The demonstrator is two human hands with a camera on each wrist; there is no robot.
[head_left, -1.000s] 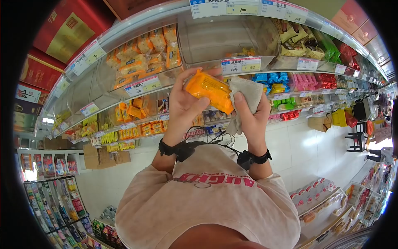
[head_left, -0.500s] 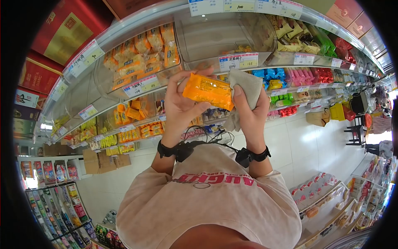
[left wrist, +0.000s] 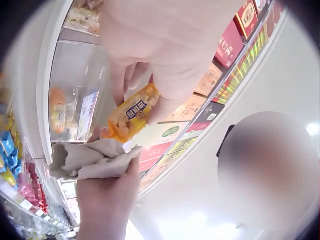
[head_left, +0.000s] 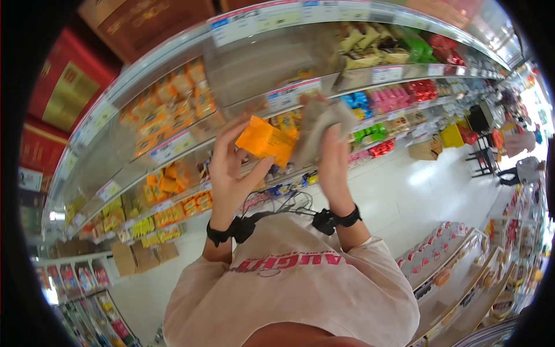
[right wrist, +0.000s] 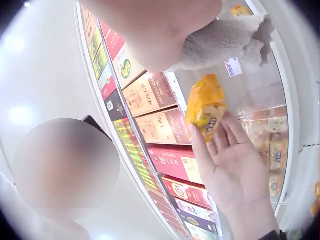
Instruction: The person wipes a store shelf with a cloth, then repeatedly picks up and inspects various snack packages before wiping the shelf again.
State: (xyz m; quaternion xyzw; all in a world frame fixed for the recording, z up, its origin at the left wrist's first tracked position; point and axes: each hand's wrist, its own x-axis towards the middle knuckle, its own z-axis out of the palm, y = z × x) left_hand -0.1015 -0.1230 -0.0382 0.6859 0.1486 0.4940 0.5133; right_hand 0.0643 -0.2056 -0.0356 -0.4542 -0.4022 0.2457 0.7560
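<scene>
In the head view my left hand (head_left: 228, 173) pinches a small orange snack packet (head_left: 266, 141) between thumb and fingers. Its printed face with clear windows shows in the left wrist view, where the packet (left wrist: 135, 112) hangs from the fingers. My right hand (head_left: 334, 168) grips a grey cloth (head_left: 318, 127), blurred and bunched right beside the packet's end. The left wrist view has the right thumb lying along the cloth (left wrist: 95, 157), close below the packet. The right wrist view shows the left palm (right wrist: 237, 175) turned up behind the packet.
A shelf bin of similar orange packets (head_left: 167, 113) stands ahead at left, next to a bin (head_left: 248, 69) with a few packets. Wrapped sweets (head_left: 393, 98) fill lower rows at right. Red gift boxes (head_left: 75, 87) stand on top. Cartons (head_left: 141, 257) sit on the floor.
The packet has turned in my left hand, so its orange end now shows. The cloth has swung and blurred beside it. The head view has shifted, with both hands lower and further left.
</scene>
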